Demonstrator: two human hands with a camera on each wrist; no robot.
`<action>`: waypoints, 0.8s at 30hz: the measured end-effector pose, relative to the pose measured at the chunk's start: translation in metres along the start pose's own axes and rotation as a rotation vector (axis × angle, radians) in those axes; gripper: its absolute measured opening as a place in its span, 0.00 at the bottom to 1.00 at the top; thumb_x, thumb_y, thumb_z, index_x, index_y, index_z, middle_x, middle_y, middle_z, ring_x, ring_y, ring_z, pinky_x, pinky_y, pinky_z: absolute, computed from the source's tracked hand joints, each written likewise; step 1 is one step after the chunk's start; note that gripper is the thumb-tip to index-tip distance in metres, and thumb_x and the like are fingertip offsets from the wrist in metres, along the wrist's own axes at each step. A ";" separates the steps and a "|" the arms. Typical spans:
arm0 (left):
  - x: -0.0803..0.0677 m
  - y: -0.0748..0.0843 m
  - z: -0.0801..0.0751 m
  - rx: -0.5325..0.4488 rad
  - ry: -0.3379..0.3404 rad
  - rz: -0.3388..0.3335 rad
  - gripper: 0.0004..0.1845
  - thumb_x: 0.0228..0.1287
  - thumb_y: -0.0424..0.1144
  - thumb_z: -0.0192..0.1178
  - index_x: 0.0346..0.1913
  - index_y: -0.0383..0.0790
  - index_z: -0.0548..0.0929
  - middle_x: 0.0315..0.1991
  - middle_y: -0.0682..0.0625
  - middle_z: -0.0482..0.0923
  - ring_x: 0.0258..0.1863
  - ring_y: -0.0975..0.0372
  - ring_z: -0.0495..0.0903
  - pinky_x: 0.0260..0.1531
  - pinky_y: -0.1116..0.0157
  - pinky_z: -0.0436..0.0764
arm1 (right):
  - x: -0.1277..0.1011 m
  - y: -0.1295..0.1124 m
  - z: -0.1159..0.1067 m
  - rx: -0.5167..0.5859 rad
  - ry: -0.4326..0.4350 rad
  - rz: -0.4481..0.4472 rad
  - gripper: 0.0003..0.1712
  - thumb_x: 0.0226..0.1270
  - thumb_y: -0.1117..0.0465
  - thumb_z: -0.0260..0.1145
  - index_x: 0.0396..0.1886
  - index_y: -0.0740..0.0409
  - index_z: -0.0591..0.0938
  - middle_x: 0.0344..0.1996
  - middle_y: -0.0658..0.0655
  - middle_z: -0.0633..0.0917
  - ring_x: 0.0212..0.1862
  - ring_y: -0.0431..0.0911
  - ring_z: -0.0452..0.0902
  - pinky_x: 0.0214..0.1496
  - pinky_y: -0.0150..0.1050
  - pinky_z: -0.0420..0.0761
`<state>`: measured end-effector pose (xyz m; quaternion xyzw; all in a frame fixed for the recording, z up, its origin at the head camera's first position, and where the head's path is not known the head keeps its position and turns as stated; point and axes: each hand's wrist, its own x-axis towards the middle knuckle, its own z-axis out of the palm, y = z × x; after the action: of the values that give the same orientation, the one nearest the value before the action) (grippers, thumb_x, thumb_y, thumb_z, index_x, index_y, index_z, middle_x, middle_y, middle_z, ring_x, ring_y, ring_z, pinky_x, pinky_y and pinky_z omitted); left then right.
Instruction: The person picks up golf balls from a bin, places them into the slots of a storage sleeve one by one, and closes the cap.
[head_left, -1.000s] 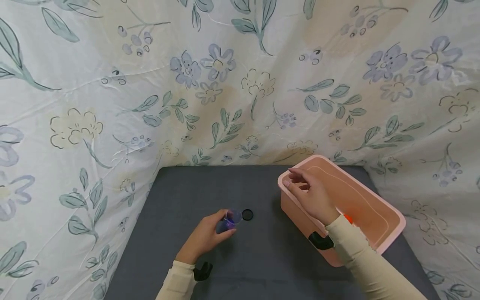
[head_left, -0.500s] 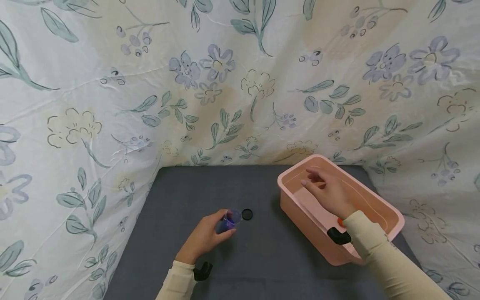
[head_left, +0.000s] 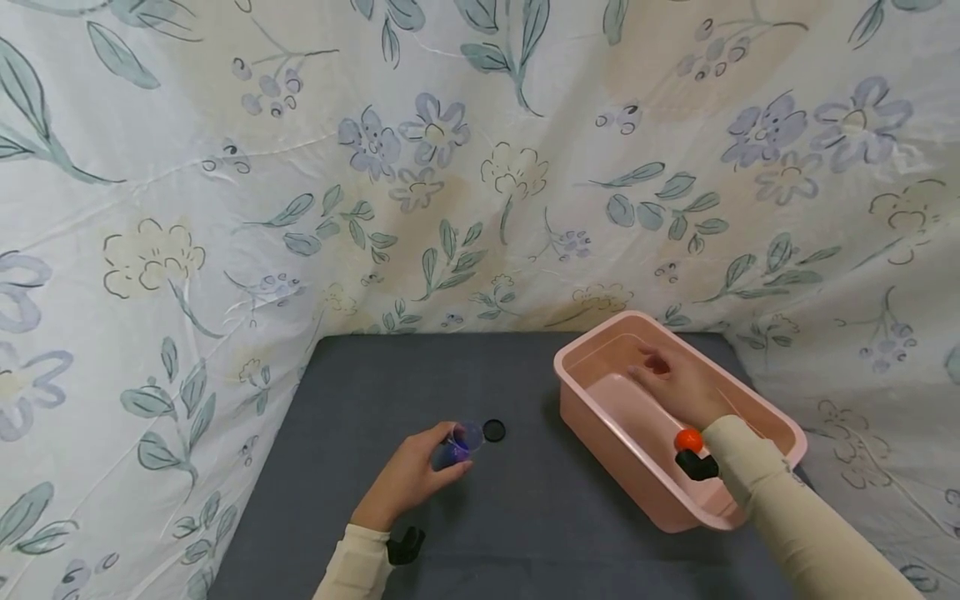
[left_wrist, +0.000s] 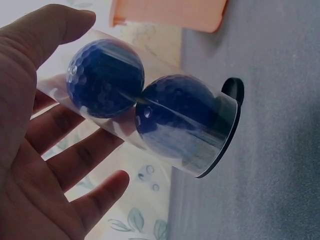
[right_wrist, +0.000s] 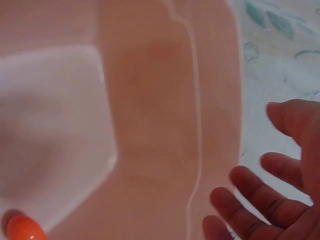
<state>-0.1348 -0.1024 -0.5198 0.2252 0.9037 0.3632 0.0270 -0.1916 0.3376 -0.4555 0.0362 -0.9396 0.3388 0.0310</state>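
**Tube of balls in one hand, other hand down in the tub**

Head camera: the left hand (head_left: 411,477) is gripping a clear tube (head_left: 456,444) that's lying tilted on the grey mat (head_left: 480,517), fingers and thumb curled around it. A little black cap (head_left: 493,431) is sitting on the mat just beside the tube's open end. Over on the right, the right hand (head_left: 678,385) is reaching down inside the pink tub (head_left: 592,400), fingers loosely bent and holding nothing. An orange ball (head_left: 687,440) is lying in the tub close to that wrist, not touching the fingers. Floral sheet (head_left: 225,208) is hanging all around the back and sides.

Left wrist camera: the tube (left_wrist: 150,125) is being cradled between thumb and fingers (left_wrist: 80,160), and two dark blue balls (left_wrist: 105,78) are sitting inside it, touching each other. The black cap (left_wrist: 234,90) is peeking out behind the tube's mouth.

Right wrist camera: the fingers (right_wrist: 270,195) are hanging relaxed and spread, gripping nothing, near the tub's side wall (right_wrist: 160,125). The orange ball (right_wrist: 22,229) is resting on the tub floor, well apart from them.
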 end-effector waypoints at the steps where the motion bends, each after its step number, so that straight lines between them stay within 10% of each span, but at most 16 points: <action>1: 0.000 0.000 0.000 -0.001 -0.002 0.000 0.24 0.69 0.58 0.67 0.62 0.54 0.79 0.55 0.56 0.85 0.49 0.65 0.85 0.50 0.56 0.87 | 0.001 0.003 -0.001 -0.021 -0.021 0.023 0.37 0.76 0.45 0.66 0.73 0.65 0.73 0.60 0.71 0.81 0.57 0.64 0.79 0.59 0.61 0.82; 24: -0.005 -0.003 -0.002 -0.026 -0.018 -0.003 0.25 0.68 0.59 0.67 0.62 0.55 0.80 0.55 0.54 0.85 0.49 0.63 0.85 0.49 0.53 0.87 | 0.005 0.061 0.013 -0.221 -0.282 0.290 0.34 0.65 0.51 0.74 0.59 0.74 0.76 0.47 0.71 0.82 0.40 0.56 0.79 0.44 0.49 0.86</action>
<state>-0.1321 -0.1074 -0.5209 0.2266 0.8990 0.3729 0.0386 -0.2025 0.3756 -0.5042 -0.0560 -0.9615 0.2263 -0.1458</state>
